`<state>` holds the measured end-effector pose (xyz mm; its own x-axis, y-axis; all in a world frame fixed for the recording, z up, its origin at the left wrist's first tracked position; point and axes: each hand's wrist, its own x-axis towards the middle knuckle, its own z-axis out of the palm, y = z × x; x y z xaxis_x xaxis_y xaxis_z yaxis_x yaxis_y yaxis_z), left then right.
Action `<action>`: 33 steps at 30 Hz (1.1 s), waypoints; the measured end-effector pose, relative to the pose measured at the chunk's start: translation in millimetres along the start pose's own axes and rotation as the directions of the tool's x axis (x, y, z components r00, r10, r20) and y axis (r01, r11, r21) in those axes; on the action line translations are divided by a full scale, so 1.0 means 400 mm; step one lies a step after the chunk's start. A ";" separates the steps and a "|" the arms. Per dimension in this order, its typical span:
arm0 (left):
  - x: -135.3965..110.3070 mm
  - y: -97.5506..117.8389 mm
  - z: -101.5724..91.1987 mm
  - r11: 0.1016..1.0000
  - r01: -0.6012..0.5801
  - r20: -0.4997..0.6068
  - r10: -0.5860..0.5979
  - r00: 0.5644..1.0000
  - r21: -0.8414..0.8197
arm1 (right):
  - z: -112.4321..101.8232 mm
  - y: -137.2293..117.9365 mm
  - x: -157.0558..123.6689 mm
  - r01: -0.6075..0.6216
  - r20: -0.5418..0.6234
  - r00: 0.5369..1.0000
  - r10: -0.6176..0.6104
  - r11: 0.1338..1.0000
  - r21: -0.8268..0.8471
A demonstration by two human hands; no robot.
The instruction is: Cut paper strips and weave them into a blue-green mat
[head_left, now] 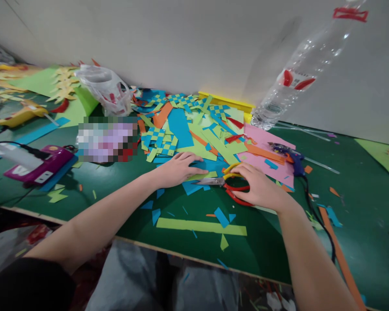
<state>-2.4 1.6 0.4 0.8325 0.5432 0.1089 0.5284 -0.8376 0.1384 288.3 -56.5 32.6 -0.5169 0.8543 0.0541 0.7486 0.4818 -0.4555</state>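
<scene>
My right hand [261, 185] grips a pair of scissors [217, 181] by its red and yellow handles, the blades pointing left, low over the table. My left hand [181, 168] lies palm down just left of the blades, fingers apart, with its fingertips at a light green paper strip [202, 176] and blue paper. Blue scraps [192, 188] lie under the scissors' tips. In front of me is a long light green strip [201, 226]. Beyond both hands spreads a pile of cut paper with a blue-green woven checkered piece [160, 140].
A clear plastic bottle [291, 82] stands at the wall, right of a yellow tray [227, 101]. A blue glue gun [296, 162] trails a black cable. Left are a plastic bag [106, 88], a purple power strip [42, 166] and a yellow glue gun [22, 114].
</scene>
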 end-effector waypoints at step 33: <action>0.006 0.013 0.005 0.999 0.032 -0.029 -0.031 0.999 0.029 | -0.001 -0.009 0.001 0.002 -0.003 1.000 -0.002 1.000 0.003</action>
<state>2.6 -1.7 -0.4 0.8107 0.5702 0.1330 0.5591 -0.8213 0.1133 285.5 -57.8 34.7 -0.5171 0.8540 0.0578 0.7462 0.4828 -0.4584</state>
